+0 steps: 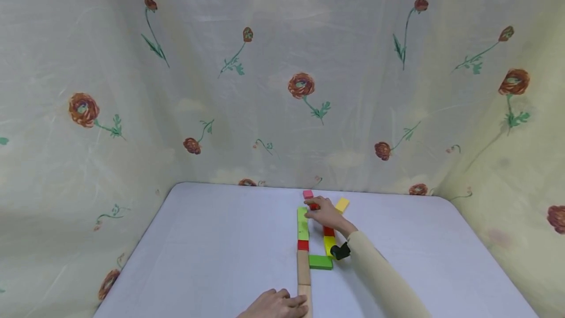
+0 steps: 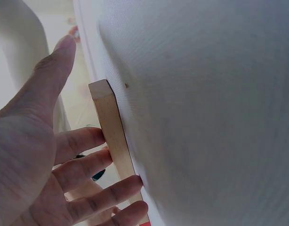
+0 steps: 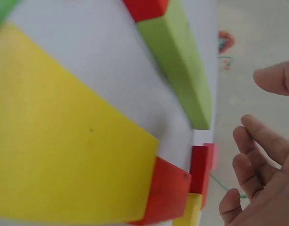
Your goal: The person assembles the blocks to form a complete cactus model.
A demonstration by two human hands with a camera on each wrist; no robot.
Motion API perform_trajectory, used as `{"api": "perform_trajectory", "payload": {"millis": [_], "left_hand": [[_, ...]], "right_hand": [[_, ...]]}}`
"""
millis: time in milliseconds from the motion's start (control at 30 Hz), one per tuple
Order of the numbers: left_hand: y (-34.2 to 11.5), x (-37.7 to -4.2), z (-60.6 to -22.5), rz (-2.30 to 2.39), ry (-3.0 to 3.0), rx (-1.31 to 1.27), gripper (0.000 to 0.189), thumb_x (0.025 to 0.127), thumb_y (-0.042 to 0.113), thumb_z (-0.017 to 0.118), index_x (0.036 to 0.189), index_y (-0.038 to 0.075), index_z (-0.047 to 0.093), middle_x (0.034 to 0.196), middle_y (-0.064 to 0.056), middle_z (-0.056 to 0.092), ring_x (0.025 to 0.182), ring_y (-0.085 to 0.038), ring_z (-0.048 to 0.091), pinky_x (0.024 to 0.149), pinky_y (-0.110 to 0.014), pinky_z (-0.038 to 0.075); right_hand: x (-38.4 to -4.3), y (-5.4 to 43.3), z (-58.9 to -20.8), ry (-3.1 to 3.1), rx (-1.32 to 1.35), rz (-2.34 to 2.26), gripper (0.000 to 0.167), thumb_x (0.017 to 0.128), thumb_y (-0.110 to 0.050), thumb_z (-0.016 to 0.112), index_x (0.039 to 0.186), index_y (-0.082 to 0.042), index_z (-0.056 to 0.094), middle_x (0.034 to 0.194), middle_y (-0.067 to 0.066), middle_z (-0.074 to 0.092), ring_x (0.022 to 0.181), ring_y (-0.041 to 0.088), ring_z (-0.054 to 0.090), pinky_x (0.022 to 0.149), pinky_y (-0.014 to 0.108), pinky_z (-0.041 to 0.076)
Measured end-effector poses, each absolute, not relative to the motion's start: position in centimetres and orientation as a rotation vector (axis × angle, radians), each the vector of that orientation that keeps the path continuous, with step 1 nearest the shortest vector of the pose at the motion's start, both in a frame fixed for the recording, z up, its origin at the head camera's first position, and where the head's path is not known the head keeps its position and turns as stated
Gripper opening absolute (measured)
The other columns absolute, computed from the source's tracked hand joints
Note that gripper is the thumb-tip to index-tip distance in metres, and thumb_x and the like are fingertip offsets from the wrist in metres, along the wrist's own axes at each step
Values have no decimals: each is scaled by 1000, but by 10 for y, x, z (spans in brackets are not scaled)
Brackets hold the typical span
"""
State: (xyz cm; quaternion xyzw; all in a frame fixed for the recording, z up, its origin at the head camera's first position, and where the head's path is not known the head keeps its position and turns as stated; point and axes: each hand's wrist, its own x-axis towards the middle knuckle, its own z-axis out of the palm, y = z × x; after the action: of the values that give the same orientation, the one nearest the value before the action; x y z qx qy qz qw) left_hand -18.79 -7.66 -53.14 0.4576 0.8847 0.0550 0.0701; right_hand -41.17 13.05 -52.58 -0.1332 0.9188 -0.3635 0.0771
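The nearer right hand (image 1: 327,214) hovers spread, the light-green oblong block (image 1: 302,223) at its eight o'clock, lengthwise twelve-to-six.

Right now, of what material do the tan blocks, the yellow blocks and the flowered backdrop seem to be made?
Tan blocks: probably bare, smooth wood, judging by the natural, uncoated-looking colour on side and end.
Yellow blocks: perhaps painted wood, smooth and evenly coloured; plastic cannot be ruled out.
Flowered backdrop: thin cloth or plastic sheeting, printed, with soft folds and faint creases; I cannot tell which.
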Motion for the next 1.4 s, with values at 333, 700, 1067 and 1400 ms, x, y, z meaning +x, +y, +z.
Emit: {"api": "perform_trajectory", "payload": {"millis": [333,700,1067,1400], "left_hand": [[-75,-185,-531,165,2688,1386,48,94,55,50,133,28,59,132,11,60,88,-1,58,65,-15,45],[-72,-183,-532,191,2716,1413,48,95,56,48,129,27,62,129,9,63,90,-2,61,66,-15,46],[-66,-185,-527,306,2682,1306,45,90,54,58,123,26,67,122,10,66,90,-1,61,71,-17,48],[-53,-212,-512,455,2731,1295,46,86,59,59,109,21,74,105,12,70,88,2,56,77,-19,49]], "right_hand": [[-392,162,-508,2662,-197,-1449,37,92,-20,64,128,-15,57,127,11,55,115,27,45,89,36,48],[-361,192,-535,2622,-38,-1465,41,88,-18,64,128,-16,58,127,9,57,111,25,44,88,39,41],[-343,193,-554,2624,-116,-1399,42,83,-8,68,124,-15,60,125,4,58,110,24,48,87,38,48],[-341,194,-561,2629,-138,-1378,47,83,-8,69,127,-17,57,127,5,56,113,26,47,94,44,43]]}}
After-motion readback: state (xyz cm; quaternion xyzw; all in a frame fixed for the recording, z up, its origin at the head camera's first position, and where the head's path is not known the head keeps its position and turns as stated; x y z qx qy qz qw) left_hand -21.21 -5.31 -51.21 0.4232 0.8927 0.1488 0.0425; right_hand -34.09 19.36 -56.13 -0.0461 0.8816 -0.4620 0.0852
